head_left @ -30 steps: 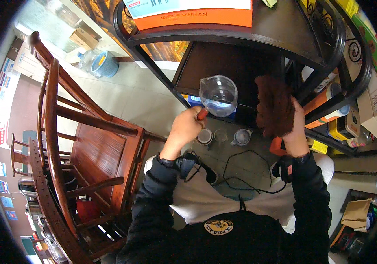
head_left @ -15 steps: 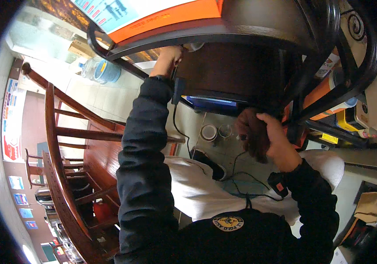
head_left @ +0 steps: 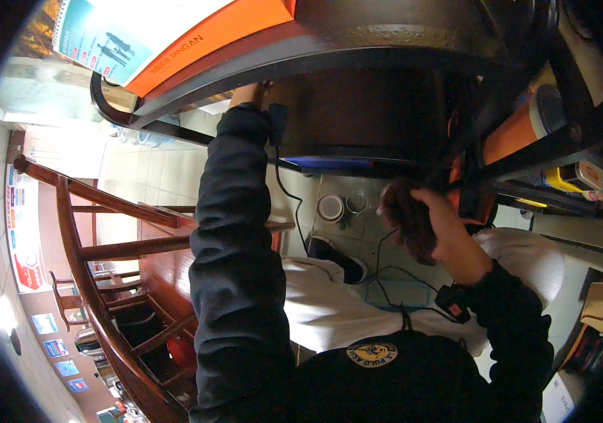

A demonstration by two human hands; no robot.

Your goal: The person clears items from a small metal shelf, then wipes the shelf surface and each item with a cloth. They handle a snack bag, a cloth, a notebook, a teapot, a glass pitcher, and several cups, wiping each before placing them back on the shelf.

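Observation:
My left hand (head_left: pixel 246 94) reaches in beneath the curved dark rim (head_left: pixel 245 70) of a black table. Only its wrist end shows; the rim hides the fingers. Beside that wrist hangs a small black box (head_left: pixel 277 125) with a cable running down from it. My right hand (head_left: pixel 449 225) is closed round a bunched dark brown cloth (head_left: pixel 411 222), held low over my lap to the right of the table's dark lower panel (head_left: pixel 365 116).
An orange-edged booklet (head_left: pixel 196 53) lies on the tabletop. A red-brown wooden chair (head_left: pixel 168 247) stands left. On the floor are a round white container (head_left: pixel 331 208), a clear glass (head_left: pixel 357 202) and loose cables (head_left: pixel 379 278). Orange and yellow containers fill the shelf at right.
The view has shifted, and my left hand is now mostly hidden behind the table rim. My right hand keeps hold of the cloth in nearly the same place.

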